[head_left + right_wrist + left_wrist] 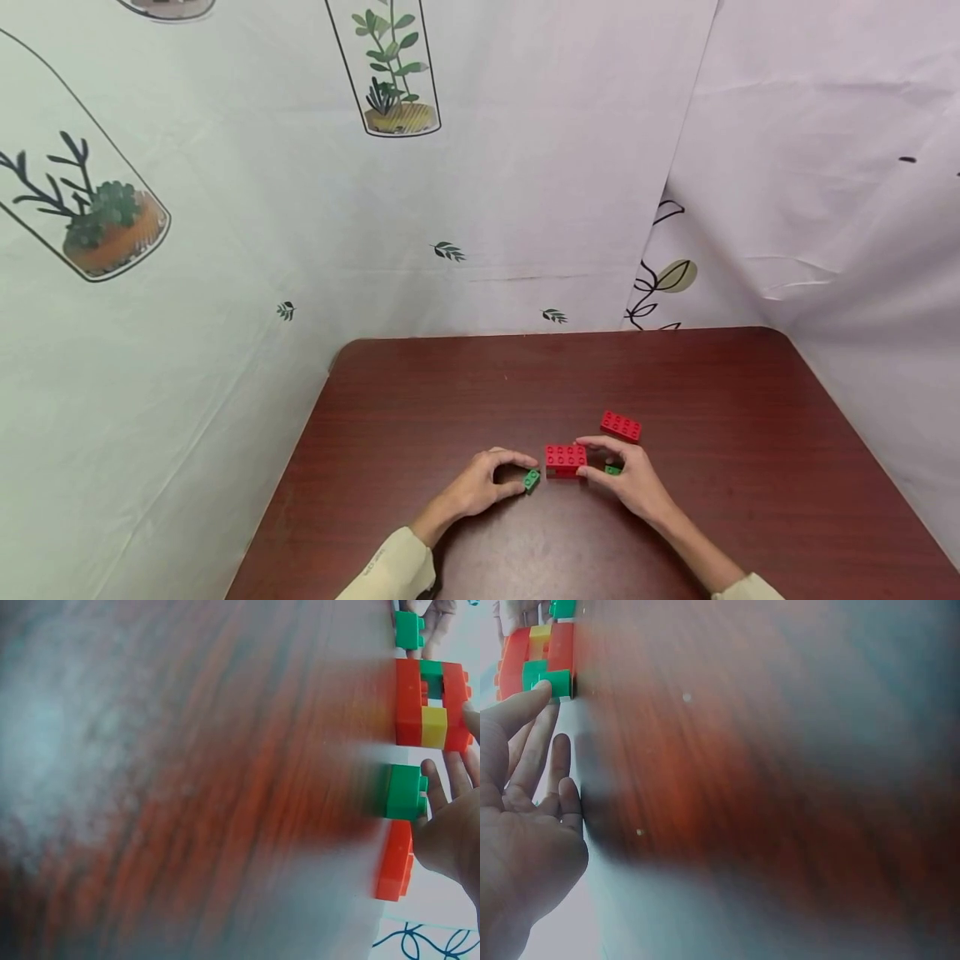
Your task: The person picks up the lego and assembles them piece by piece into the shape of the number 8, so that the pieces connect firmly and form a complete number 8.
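My left hand [476, 485] pinches a small green toy brick [531, 481] between thumb and fingers, low over the table. Just right of it stands a small stack of bricks [566, 458]. The stack has a red brick on top [454, 705], a red brick below [408, 703], and a yellow brick [433, 727] and a green brick [431, 673] between them. At the stack's right end, my right hand [637, 483] grips the upper red brick with thumb and fingers. Another green brick [405, 791] stands on the table under the right hand, partly hidden in the head view.
A loose red brick [621, 426] lies on the table beyond the right hand. The brown table [420, 400] runs back to hanging white cloth [525, 208] printed with plants, which also lines both sides.
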Action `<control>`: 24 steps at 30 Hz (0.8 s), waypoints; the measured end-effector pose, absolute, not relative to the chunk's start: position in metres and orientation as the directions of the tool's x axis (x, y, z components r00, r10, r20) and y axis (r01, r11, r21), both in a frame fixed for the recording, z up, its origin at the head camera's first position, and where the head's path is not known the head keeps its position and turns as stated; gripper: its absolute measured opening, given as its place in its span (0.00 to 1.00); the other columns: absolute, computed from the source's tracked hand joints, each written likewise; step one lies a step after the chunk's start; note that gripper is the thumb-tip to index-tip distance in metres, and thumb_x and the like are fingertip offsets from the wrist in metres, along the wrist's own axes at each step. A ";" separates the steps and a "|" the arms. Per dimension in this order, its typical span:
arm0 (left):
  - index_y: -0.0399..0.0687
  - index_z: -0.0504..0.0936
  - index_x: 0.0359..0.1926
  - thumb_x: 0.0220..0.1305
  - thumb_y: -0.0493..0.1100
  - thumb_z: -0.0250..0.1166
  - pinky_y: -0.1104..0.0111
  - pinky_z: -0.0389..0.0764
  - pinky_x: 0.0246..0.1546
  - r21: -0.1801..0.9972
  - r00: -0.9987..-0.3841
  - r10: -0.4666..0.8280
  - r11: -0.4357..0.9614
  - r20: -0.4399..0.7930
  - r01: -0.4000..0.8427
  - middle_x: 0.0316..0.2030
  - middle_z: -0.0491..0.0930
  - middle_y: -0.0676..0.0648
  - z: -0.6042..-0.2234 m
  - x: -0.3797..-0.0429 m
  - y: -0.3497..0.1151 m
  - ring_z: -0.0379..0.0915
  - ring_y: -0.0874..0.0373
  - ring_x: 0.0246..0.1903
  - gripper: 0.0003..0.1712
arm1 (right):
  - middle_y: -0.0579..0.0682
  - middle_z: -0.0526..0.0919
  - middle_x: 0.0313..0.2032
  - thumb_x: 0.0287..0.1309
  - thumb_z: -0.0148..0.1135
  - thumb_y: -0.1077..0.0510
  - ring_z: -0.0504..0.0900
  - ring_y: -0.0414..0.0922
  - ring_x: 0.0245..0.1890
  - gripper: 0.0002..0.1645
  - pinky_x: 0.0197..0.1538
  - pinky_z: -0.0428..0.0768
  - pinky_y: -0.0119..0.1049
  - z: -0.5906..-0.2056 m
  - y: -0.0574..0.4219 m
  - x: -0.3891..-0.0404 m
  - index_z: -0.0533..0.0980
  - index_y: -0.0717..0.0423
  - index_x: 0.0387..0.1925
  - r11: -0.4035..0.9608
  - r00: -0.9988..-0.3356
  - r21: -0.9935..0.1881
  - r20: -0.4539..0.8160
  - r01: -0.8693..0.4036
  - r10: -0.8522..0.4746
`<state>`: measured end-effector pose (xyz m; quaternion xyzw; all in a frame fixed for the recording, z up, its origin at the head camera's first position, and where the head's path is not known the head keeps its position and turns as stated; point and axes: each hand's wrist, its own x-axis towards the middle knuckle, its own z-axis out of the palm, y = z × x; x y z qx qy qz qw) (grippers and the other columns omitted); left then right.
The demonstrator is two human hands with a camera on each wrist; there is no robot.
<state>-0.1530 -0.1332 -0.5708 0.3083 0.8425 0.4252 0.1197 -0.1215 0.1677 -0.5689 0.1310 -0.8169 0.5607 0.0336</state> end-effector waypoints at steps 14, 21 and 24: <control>0.56 0.88 0.59 0.68 0.44 0.76 0.50 0.72 0.65 0.751 -0.885 0.452 0.542 0.116 0.376 0.55 0.86 0.57 -0.561 -0.159 -0.127 0.76 0.54 0.61 0.19 | 0.50 0.89 0.52 0.57 0.81 0.57 0.88 0.44 0.48 0.26 0.53 0.85 0.42 -0.570 0.169 -0.122 0.86 0.54 0.57 0.306 -0.962 -0.918 0.201 -0.251 -0.187; 0.57 0.87 0.61 0.67 0.43 0.77 0.44 0.67 0.67 0.751 -0.906 0.373 0.535 0.200 0.386 0.57 0.86 0.57 -0.552 -0.161 -0.121 0.75 0.55 0.63 0.22 | 0.51 0.89 0.51 0.57 0.81 0.59 0.88 0.42 0.47 0.25 0.52 0.85 0.40 -0.569 0.168 -0.123 0.86 0.54 0.57 0.301 -0.961 -0.919 0.207 -0.256 -0.184; 0.54 0.87 0.61 0.67 0.43 0.77 0.43 0.65 0.68 0.752 -0.900 0.366 0.517 0.238 0.409 0.57 0.86 0.58 -0.549 -0.160 -0.115 0.75 0.57 0.62 0.22 | 0.51 0.89 0.51 0.57 0.82 0.59 0.88 0.41 0.46 0.25 0.51 0.85 0.39 -0.568 0.168 -0.122 0.86 0.55 0.56 0.300 -0.961 -0.919 0.206 -0.254 -0.183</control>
